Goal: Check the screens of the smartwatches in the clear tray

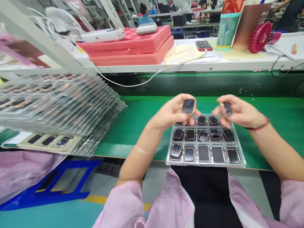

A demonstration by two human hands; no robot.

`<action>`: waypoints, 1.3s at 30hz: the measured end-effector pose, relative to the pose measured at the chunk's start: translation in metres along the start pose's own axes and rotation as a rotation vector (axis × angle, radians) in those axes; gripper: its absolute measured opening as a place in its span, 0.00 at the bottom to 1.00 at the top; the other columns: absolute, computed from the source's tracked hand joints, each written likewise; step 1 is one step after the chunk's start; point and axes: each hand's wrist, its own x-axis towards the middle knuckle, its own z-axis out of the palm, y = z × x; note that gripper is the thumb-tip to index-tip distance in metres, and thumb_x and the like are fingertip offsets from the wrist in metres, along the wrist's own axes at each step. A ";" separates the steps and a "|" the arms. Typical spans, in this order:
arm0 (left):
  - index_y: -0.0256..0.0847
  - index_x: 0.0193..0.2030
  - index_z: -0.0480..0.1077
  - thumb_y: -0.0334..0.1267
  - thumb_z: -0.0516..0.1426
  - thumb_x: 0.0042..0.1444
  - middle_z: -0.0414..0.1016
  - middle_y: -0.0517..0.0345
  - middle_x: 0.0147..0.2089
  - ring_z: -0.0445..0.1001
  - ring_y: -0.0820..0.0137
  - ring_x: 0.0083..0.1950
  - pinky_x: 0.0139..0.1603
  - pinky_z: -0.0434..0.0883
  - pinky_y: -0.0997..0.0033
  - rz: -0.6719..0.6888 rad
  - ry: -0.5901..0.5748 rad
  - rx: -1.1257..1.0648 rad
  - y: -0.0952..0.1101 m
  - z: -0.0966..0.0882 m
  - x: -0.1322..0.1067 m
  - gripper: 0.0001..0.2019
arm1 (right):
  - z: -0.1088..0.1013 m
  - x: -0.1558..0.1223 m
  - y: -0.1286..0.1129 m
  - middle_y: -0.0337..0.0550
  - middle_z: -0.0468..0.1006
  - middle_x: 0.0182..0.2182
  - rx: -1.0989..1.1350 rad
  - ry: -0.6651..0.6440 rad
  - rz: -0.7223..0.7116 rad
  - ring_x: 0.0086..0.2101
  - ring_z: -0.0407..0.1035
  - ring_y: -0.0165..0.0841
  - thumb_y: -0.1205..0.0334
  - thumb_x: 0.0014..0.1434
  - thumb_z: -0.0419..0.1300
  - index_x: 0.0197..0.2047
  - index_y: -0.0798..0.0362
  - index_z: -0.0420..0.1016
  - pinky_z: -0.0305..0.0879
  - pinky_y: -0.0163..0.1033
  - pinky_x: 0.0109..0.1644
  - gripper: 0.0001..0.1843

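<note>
My left hand (177, 110) is closed on a smartwatch case (188, 106) with a dark glass face and a rose-gold rim, held above the back of a clear plastic tray (206, 163). Across from it, my right hand (239, 110) grips a second watch case (227, 108), turned nearly edge-on and a little blurred. Below both hands, the tray's compartments hold several similar watch cases (189, 154). Two compartments in the front row, one of them a bare pocket (203, 153), have no watch in them. My fingers partly hide the back row.
A tall, leaning stack of filled clear trays (95, 107) stands at the left on the green bench (140, 126). On the shelf behind lie red foam blocks (128, 47), a phone (203, 46), a cup (227, 31) and a pink fan (260, 37). A white cable (133, 85) hangs down.
</note>
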 end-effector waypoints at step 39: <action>0.44 0.69 0.65 0.47 0.64 0.58 0.75 0.45 0.60 0.82 0.65 0.46 0.38 0.75 0.74 -0.115 0.146 -0.050 -0.118 -0.010 0.061 0.33 | -0.006 0.062 0.085 0.52 0.77 0.58 -0.098 0.157 0.022 0.46 0.79 0.40 0.51 0.61 0.65 0.73 0.44 0.61 0.81 0.47 0.46 0.38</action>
